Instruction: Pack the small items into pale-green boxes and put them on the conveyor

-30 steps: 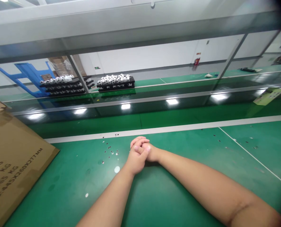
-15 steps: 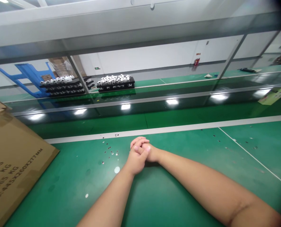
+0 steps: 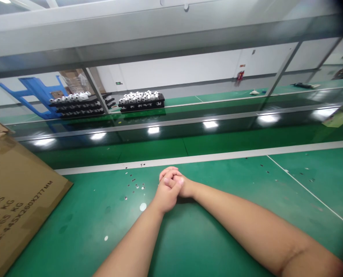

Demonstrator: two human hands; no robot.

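My two hands are clasped together and rest on the green work table [image 3: 212, 238], near its far edge. My left hand [image 3: 166, 195] is closed over the fingers of my right hand [image 3: 185, 186]. The right hand's fingers are folded around the left and partly hidden. No object shows between them. Just left of the hands lie small dark and pale dots and a round white sticker [image 3: 143, 207].
A printed cardboard box [image 3: 21, 184] stands at the left. Past the white table edge strip [image 3: 217, 156] runs a green conveyor belt [image 3: 148, 148], with a yellow-green item [image 3: 340, 117] on it at right. Black trays [image 3: 142, 105] of football-patterned pieces stand on the far side.
The belt's seam and the yellow-green item have shifted to the right. My clasped hands have stayed in place.
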